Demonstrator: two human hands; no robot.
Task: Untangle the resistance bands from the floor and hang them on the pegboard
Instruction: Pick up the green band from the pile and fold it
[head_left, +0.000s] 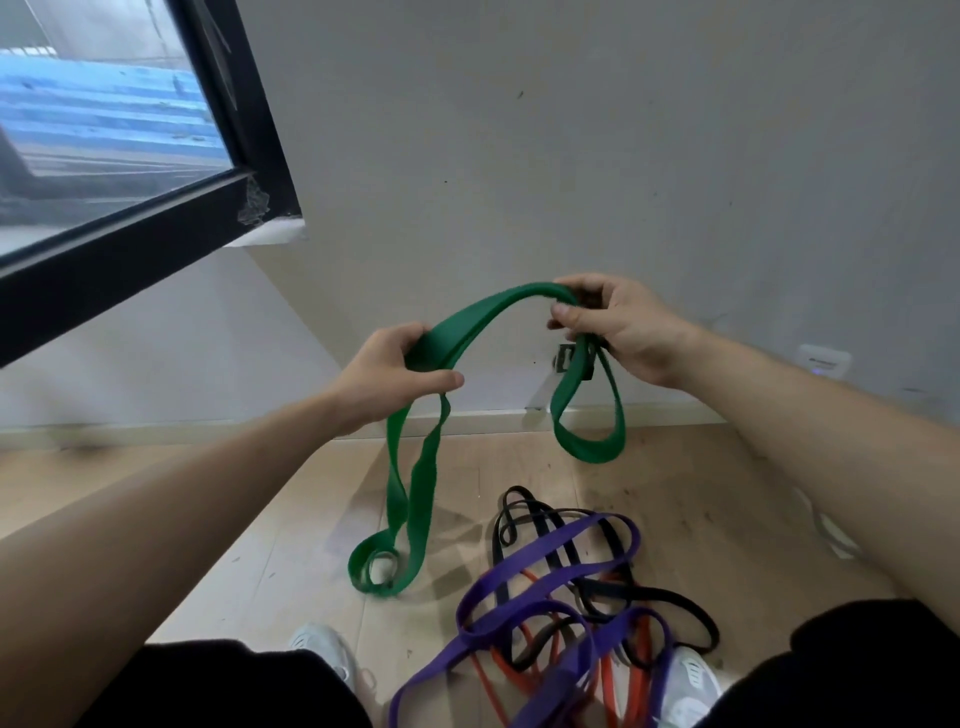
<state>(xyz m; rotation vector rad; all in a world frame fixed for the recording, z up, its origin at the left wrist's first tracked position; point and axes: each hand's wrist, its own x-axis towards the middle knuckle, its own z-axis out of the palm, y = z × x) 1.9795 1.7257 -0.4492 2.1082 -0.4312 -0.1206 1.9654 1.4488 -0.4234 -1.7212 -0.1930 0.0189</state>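
- I hold the green band (488, 312) up in front of the wall (571, 130), above the floor (727, 509).
- My left hand (384, 371) wraps it: fingers curled over the top, thumb pressed underneath.
- My right hand (618, 327) pinches it between the thumb and curled fingers.
- Between my hands the band runs as a doubled strip, arched, rising from left to right; that is its long line.
- Below my left hand two strands hang almost straight down, and their end lies coiled on the floor.
- Below my right hand a short loop hangs free, off the floor.
- Right of the green coil, just beside it, lies a tangle: a purple band (545, 561) on top, a black band (524, 514) and a red band (639, 670) woven through it.
- I cannot tell whether the green coil touches that tangle.
- My shoes (324, 647) stand below the green band, one at each side of the tangle.
- A window (104, 130) is well up and left of the green band; a white socket (823, 358) sits on the wall to its right.
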